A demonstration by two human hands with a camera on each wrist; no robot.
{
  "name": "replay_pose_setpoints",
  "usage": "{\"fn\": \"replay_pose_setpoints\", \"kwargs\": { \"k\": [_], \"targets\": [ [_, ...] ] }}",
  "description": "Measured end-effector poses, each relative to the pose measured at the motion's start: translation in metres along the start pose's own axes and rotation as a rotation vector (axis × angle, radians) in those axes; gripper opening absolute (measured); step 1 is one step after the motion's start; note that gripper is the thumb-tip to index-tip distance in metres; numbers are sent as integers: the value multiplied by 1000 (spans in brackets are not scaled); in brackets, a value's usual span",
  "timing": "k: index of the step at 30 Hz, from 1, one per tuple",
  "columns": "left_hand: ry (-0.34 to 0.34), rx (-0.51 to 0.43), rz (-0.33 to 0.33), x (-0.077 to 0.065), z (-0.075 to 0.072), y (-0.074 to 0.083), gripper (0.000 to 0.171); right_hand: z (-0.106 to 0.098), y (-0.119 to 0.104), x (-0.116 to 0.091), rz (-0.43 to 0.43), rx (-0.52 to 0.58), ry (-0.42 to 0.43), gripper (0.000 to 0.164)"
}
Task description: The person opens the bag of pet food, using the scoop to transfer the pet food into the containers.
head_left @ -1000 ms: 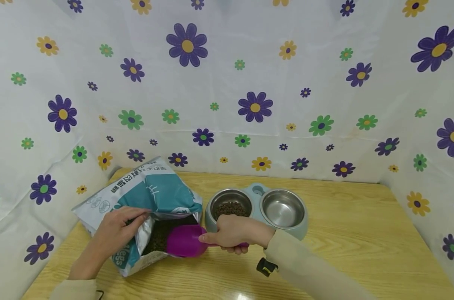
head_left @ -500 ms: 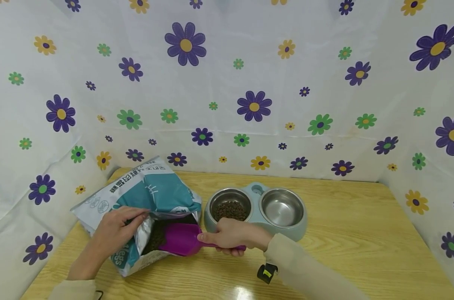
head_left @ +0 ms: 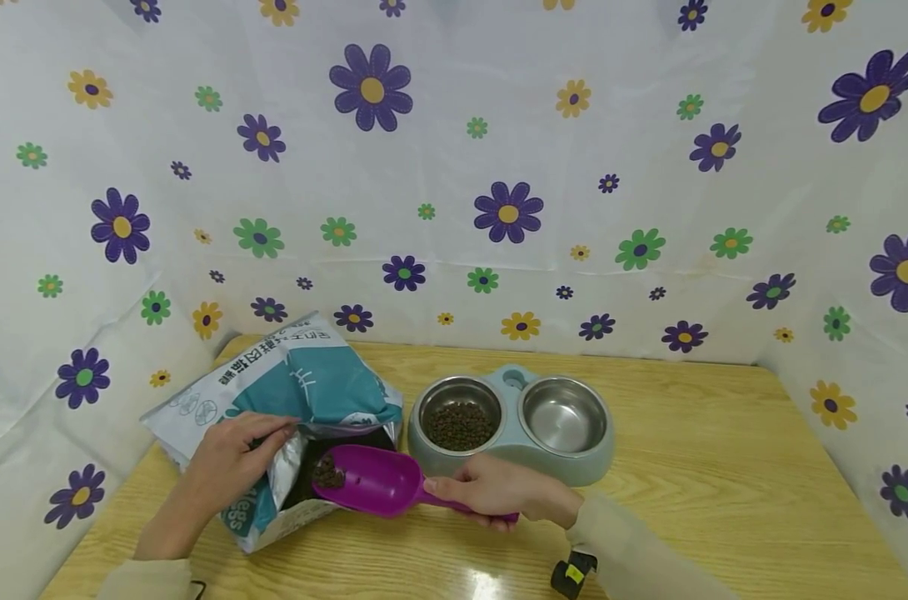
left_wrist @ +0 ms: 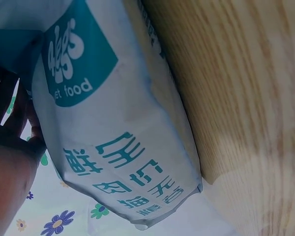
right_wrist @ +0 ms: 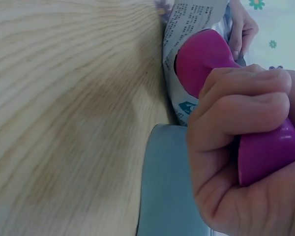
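Observation:
A teal-and-white pet food bag [head_left: 341, 387] lies on its side at the left, its mouth facing me. My left hand [head_left: 232, 454] pinches the upper edge of that mouth and holds it raised; the left wrist view shows the bag's printed side [left_wrist: 103, 123]. Fingers curled round its handle, my right hand [head_left: 487, 487] grips a purple scoop [head_left: 386, 482]. The scoop's front end is inside the bag's mouth, with a small heap of brown kibble [head_left: 328, 472] near its tip. The right wrist view shows the scoop's underside [right_wrist: 201, 59] against the bag opening.
Behind my right hand stands a light blue double pet feeder [head_left: 510, 429]. Its left steel bowl [head_left: 439, 390] holds kibble, and its right steel bowl [head_left: 562, 421] shows bare metal. A flowered cloth [head_left: 454, 167] rises behind the wooden table [head_left: 709, 467].
My right hand has drawn the scoop back to the right, partly out of the bag, and kibble now shows in it. My left hand has stayed at the bag's edge.

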State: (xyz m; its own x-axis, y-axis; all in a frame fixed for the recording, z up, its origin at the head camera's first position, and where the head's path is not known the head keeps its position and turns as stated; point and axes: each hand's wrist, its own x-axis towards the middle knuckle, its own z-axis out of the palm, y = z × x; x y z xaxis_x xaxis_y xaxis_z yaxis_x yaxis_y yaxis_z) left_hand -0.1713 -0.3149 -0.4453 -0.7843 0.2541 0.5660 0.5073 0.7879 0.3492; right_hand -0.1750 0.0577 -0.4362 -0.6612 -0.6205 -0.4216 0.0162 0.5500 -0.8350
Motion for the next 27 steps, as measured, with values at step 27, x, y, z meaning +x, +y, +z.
{"fn": "replay_pose_setpoints", "kwargs": {
  "k": [27],
  "targets": [
    [25, 20, 27, 0, 2, 0, 27, -35, 26, -35, -153, 87, 47, 68]
  ]
}}
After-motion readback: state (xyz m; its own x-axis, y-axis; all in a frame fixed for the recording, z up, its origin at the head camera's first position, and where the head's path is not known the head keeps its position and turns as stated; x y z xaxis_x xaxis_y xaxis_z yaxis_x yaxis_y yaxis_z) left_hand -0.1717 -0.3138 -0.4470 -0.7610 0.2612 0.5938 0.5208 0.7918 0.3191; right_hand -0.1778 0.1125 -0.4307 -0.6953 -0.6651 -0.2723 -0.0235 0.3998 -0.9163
